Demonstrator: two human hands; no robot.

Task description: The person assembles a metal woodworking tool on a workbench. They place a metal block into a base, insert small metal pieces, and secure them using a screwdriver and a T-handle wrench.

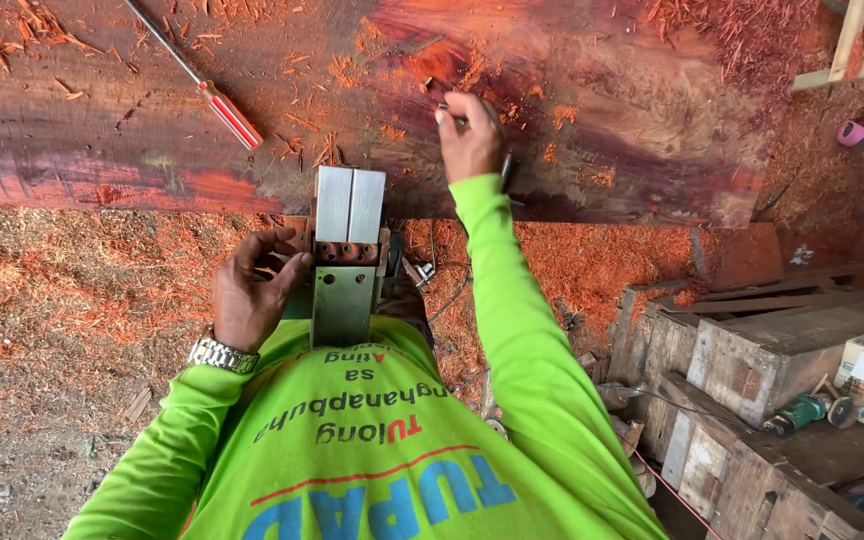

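The left hand (252, 290) is at the near left of the metal power tool (345, 255), which the person holds against the body, just before the edge of the big red wood slab (602, 120). Its fingers are curled and touch the left side of the tool, near the row of small round parts; the hand is half closed around this side, but I cannot tell how firm the grip is. A metal wristwatch (220, 355) sits on this wrist.

The right hand (470, 135) is stretched far out and rests on the slab, to the right of the tool. Its fingers are pinched together on a small dark piece (430, 86), maybe a screw or a bit; it is too small to tell. A thin dark rod also shows under this hand.

The tool has a bright grey plate at the far end, lying on the slab edge, and a greenish grey body at the near end.

On the slab at the far left lies a screwdriver (217, 100) with a red handle, well apart from both hands. Red wood shavings (72, 280) cover the ground at the left. At the right stand rough wooden crates (752, 360), and a green power tool (797, 412) lies on one of them.
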